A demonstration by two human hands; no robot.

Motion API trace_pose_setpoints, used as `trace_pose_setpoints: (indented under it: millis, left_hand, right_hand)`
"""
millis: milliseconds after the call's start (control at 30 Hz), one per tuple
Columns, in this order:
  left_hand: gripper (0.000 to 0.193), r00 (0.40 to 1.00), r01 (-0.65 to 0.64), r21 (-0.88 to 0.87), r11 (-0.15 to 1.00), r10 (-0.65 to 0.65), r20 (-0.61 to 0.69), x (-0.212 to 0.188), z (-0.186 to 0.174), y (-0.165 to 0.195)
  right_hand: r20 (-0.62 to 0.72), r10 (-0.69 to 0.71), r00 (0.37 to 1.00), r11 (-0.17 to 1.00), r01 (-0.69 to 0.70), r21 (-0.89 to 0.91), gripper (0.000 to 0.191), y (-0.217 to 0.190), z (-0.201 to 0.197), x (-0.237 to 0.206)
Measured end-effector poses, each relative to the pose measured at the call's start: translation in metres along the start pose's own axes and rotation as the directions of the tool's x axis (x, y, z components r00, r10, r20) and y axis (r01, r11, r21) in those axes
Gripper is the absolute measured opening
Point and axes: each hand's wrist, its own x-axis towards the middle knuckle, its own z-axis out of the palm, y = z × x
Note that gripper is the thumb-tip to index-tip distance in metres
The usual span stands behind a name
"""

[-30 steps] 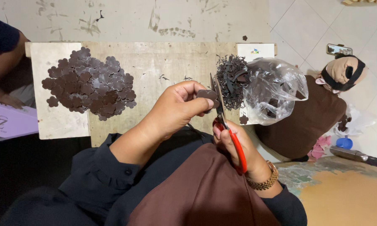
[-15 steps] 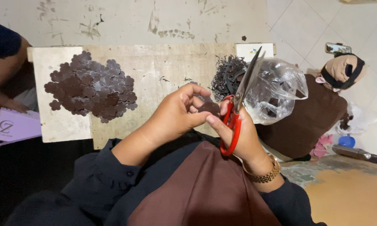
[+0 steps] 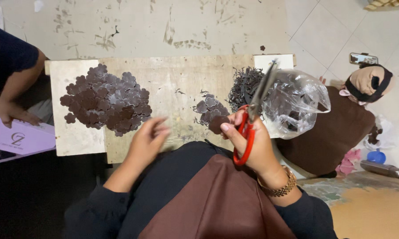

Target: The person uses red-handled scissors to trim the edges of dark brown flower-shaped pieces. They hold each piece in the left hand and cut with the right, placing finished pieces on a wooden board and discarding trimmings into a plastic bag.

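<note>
- I read this as the moment just after a cut: my right hand (image 3: 252, 141) keeps the red-handled scissors (image 3: 252, 117) in a closed grip, blades pointing up and away over the tabletop (image 3: 181, 75).
- A dark brown flower-shaped piece (image 3: 217, 125) sits at the right thumb and fingertips, pinched against the scissor handle as far as I can tell.
- My left hand (image 3: 148, 137) is blurred and hovers over the near edge of the tabletop, fingers loosely spread and holding nothing I can make out; I cannot say for sure that its grip is empty.
- A small cluster of cut pieces (image 3: 208, 106) lies just beyond the right hand, and the large heap of finished shapes (image 3: 104, 99) lies well to the left.
- A pile of thin dark trimmings (image 3: 246, 84) rests beside a clear plastic bag (image 3: 296, 104) on the right end.
- Another person's hand (image 3: 13, 113) rests on a purple box (image 3: 18, 139) at the far left, apart from my work.
- In my judgement the next move calls for setting the held piece down with the cluster, with the blades kept clear of the left fingers.
</note>
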Motion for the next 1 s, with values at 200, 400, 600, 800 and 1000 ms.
trace_pose_setpoints:
  millis: [200, 400, 600, 800, 1000]
  left_hand:
    - [0.048, 0.710, 0.704, 0.100, 0.703, -0.694, -0.123, -0.108, -0.027, -0.099]
    - [0.047, 0.594, 0.799, 0.190, 0.570, -0.798, -0.104, -0.125, -0.019, -0.103]
    - [0.046, 0.574, 0.815, 0.167, 0.555, -0.814, -0.090, -0.123, -0.014, -0.070]
    - [0.045, 0.564, 0.823, 0.152, 0.548, -0.820, -0.094, -0.148, -0.018, -0.095]
    - [0.045, 0.555, 0.827, 0.159, 0.539, -0.827, -0.085, -0.153, -0.017, -0.090]
  right_hand:
    - [-0.009, 0.042, 0.999, 0.993, -0.041, 0.109, 0.022, 0.003, -0.005, 0.003]
    - [0.054, 0.086, 0.995, 0.988, -0.092, 0.122, 0.021, 0.011, 0.002, 0.015]
    - [0.009, 0.106, 0.994, 0.989, -0.106, 0.100, 0.021, 0.012, 0.000, 0.017]
    - [-0.015, 0.145, 0.989, 0.983, -0.143, 0.119, 0.020, 0.012, 0.006, 0.022]
    - [-0.053, 0.165, 0.985, 0.981, -0.158, 0.110, 0.020, 0.014, 0.007, 0.020]
